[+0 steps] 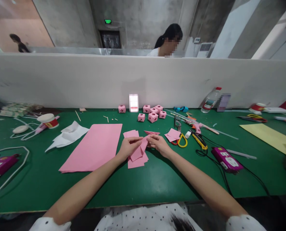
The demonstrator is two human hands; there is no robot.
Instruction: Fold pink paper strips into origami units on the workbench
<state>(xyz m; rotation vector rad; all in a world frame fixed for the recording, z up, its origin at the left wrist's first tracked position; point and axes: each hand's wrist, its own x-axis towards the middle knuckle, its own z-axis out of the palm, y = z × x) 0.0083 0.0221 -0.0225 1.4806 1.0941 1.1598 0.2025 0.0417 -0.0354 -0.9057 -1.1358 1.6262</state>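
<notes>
Between my two hands is a piece of folded pink paper (142, 149), held above the table. My left hand (130, 148) grips its left side, fingers pressed together. On the opposite side my right hand (159, 144) pinches the paper's upper right edge. Beneath them lie several small pink paper pieces (136, 164). Just beyond my fingers is a pointed folded pink piece (152, 132). A stack of small pink squares (173, 134) lies to the right of my right hand. Large pink sheets (97, 144) lie left of my left hand.
Several pink paper cubes (153, 116) stand along the back by a phone (133, 103). At right are yellow-handled scissors (182, 141), a utility knife (200, 141), a glue gun (194, 126), a purple box (226, 159) with cables and a bottle (210, 100). A paper cup (48, 121) and crumpled white paper (68, 134) are left.
</notes>
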